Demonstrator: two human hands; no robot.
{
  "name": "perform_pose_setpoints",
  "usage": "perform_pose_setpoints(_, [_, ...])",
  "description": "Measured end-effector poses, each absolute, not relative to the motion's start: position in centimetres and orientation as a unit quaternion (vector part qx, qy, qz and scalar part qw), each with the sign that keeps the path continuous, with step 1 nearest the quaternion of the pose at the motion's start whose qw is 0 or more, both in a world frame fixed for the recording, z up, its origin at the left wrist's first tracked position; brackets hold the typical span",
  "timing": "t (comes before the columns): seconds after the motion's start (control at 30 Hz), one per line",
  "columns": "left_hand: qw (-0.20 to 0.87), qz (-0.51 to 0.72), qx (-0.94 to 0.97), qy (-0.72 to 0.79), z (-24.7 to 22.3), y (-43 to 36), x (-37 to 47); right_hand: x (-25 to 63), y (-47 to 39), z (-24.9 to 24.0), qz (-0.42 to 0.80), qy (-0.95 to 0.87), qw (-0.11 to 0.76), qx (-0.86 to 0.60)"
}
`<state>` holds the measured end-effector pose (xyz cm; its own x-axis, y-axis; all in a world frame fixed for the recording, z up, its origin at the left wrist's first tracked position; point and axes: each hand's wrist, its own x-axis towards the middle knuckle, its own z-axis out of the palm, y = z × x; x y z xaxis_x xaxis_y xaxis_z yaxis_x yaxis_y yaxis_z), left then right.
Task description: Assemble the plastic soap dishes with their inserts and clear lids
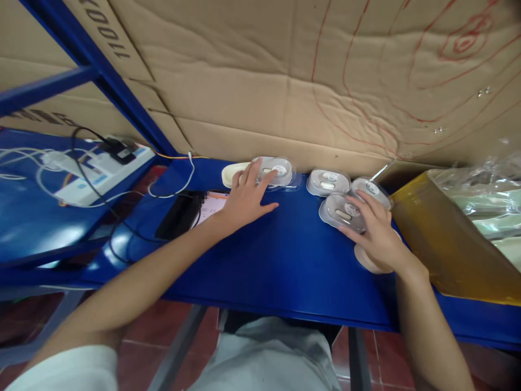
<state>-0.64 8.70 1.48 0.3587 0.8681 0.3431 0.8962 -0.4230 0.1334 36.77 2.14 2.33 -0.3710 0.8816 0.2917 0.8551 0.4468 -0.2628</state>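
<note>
My left hand (248, 198), fingers spread, rests at the back of the blue table, its fingertips on a clear plastic case (280, 171) with a white oval item inside. A cream oval piece (232, 175) lies partly under those fingers. On the right, my right hand (376, 228) has its fingers apart over a similar case (342, 210), touching its right side. Two more such cases, one behind (328, 182) and one at the back right (368, 190), lie close by. Below my right palm a pale round object (368, 260) is partly hidden.
A phone (211, 206) showing a timer lies beside a dark object (177, 214) at left. Further left are a power strip (106, 174) and cables. A yellow-brown box (451, 239) with plastic-wrapped pieces stands right. Cardboard (244, 81) backs the table (277, 271).
</note>
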Motion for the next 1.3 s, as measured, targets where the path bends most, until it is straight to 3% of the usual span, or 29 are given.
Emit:
perform_pose_setpoints(0.27, [0.014,-0.189,-0.813,-0.551,2.8,12.9,0.7,33.4,1.5,1.7,0.031,-0.865,0.211,-0.455])
perform_pose_setpoints(0.43, [-0.056,-0.236,-0.836,-0.491,2.0,7.6,0.5,32.2,0.8,2.0,0.048,-0.882,0.202,-0.424])
perform_pose_setpoints(0.7, [-0.203,-0.158,-0.887,-0.382,-2.2,0.5,0.9,30.1,-0.3,0.5,0.133,-0.913,0.147,-0.356])
perform_pose_setpoints(0.97, [-0.207,-0.157,-0.899,-0.352,-1.1,2.0,0.1,29.7,0.0,-1.1,0.144,-0.915,0.131,-0.354])
perform_pose_setpoints(1.13, [-0.105,-0.217,-0.880,-0.410,1.6,8.7,-1.1,29.7,0.1,-1.0,0.142,-0.913,0.130,-0.360])
perform_pose_setpoints(1.3, [-0.064,-0.176,-0.848,-0.496,1.0,14.5,-2.3,29.7,0.2,-1.0,0.144,-0.913,0.130,-0.360])
